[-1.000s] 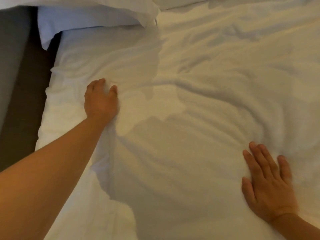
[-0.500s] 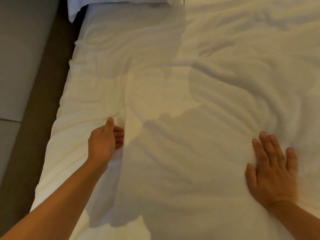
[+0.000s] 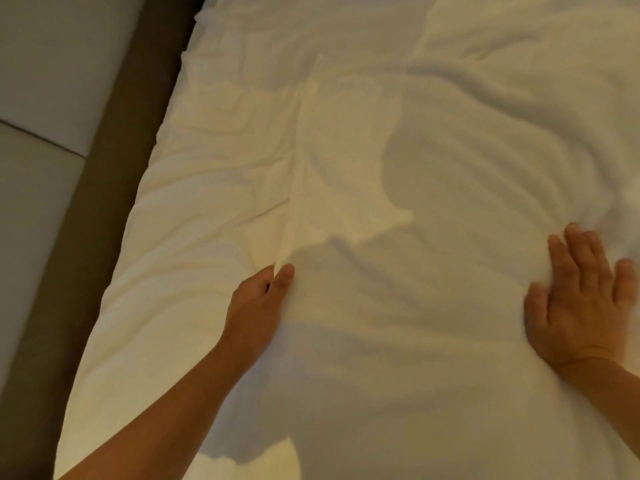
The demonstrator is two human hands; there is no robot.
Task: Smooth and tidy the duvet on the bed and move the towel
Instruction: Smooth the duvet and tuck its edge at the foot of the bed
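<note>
The left hand [image 3: 258, 299] pinches a long ridge of the white duvet [image 3: 398, 150]; the right hand [image 3: 578, 306] presses flat on it. Smoothing is in hand; next, pull the ridge flat. No towel is visible

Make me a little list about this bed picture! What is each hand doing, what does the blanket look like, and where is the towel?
Left hand: pinches a long raised fold of the duvet between thumb and fingers.
Right hand: lies flat, fingers spread, pressing on the duvet.
Duvet: white, wrinkled, with creases across it.
Towel: none in view.
Beside the bed: a brown strip runs along the left edge.
</note>
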